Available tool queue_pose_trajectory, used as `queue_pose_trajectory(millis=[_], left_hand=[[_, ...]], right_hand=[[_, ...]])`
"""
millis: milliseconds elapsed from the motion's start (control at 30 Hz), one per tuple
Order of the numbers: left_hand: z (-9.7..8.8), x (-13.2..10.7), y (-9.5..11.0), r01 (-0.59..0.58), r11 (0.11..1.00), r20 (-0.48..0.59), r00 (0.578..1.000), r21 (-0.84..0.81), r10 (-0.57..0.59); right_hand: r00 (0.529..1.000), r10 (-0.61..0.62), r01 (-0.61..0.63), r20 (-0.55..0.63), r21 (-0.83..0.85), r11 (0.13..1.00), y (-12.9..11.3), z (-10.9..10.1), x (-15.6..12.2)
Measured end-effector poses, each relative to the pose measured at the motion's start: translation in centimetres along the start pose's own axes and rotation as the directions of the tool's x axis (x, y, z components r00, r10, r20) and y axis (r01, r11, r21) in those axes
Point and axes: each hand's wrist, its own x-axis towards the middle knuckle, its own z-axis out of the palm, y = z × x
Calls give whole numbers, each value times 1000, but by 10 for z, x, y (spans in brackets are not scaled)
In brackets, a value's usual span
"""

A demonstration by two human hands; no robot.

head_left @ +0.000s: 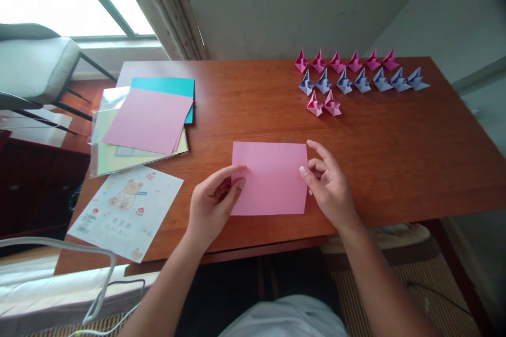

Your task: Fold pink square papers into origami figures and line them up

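Observation:
A flat square sheet of pink origami paper (271, 181) is in front of me, close above or on the wooden table, with no crease that I can make out. My left hand (215, 197) grips its left edge, the thumb and index fingertip showing over the paper. At the right edge, my right hand (330, 184) has its thumb on the paper, the index finger stretched toward the far corner and the other fingers curled by the edge. Whatever lies under the sheet is hidden.
Folded paper figures stand in rows at the back right: dark pink (337, 62), bluish purple (344, 82) and lighter pink (315, 105). To the left lie pink sheets (148, 121), teal paper (162, 84) and a white bear-printed sheet (126, 213). A chair (43, 66) stands beyond.

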Motion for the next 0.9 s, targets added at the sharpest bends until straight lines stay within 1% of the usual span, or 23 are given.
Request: queue_pose_trajectory(millis=[67, 167, 267, 367, 567, 667, 767, 900], left_hand=[[1, 0, 1, 9, 1000, -12, 1000, -6, -9], [2, -1, 2, 16, 1000, 18, 1000, -27, -16], [3, -1, 1, 27, 993, 54, 998, -112, -21], [4, -1, 2, 43, 984, 55, 998, -175, -34], [5, -1, 3, 86, 973, 70, 995, -214, -73], [4, -1, 2, 99, 973, 71, 994, -208, -86], [4, -1, 0, 100, 975, 93, 992, -198, -83], [3, -1, -4, 54, 992, 134, 990, -118, -38]], right_hand=[[1000, 1, -1, 7, 16, 1000, 1, 0, -2], [1000, 22, -22, 0, 48, 999, 1, 0, -5], [998, 57, -54, -25, 87, 995, -1, -2, -5], [997, 67, -63, -40, 94, 994, -5, -4, -3], [998, 58, -62, 31, 158, 985, 0, -1, 0], [999, 49, -51, 20, 158, 986, 4, 0, 1], [999, 46, -50, 27, 166, 985, 5, 0, 0], [998, 39, -46, 43, 189, 981, 4, 2, 0]])
